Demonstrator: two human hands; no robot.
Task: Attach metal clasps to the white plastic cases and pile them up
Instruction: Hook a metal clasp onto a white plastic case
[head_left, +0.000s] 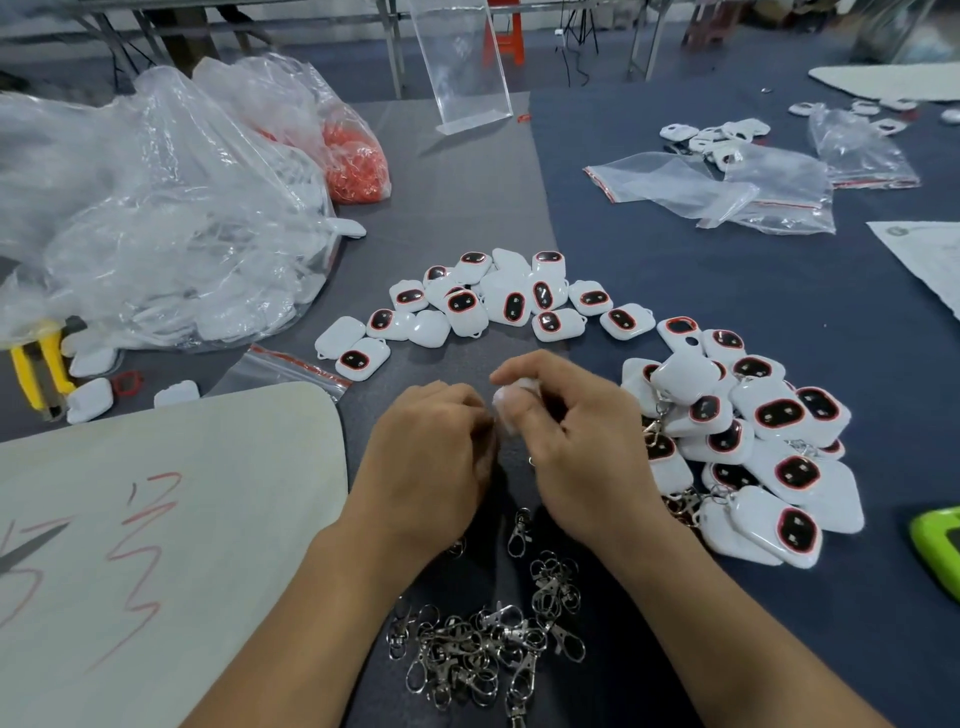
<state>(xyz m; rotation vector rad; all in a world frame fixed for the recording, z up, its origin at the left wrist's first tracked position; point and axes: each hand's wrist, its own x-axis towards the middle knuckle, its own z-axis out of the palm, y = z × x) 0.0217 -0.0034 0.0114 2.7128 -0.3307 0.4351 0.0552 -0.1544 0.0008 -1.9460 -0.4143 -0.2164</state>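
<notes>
Dark grey cloth (675, 291) covers the worktable. Nearest the person, below both wrists, lies a tangled heap of metal clasps (483, 649). Above it the two hands meet. The right hand (566, 447) has its fingers curled and pinches a white case (514, 395) at the fingertips, the case mostly hidden and blurred. The left hand (431, 457) is curled too, with its fingertips against the same case; whether it grips a clasp cannot be told. Just right of the right hand sits a pile of cases (753, 447) with clasps showing at its near edge. Left of the left hand lies a pale sheet (156, 519) with red marks on it. Beyond the hands, loose cases (498, 301) are spread in an arc. Farther left are yellow pliers (39, 364) and a big clear plastic bag (156, 218), with a bag of orange parts (358, 161) behind it. Far to the right lie zip bags (727, 192).
</notes>
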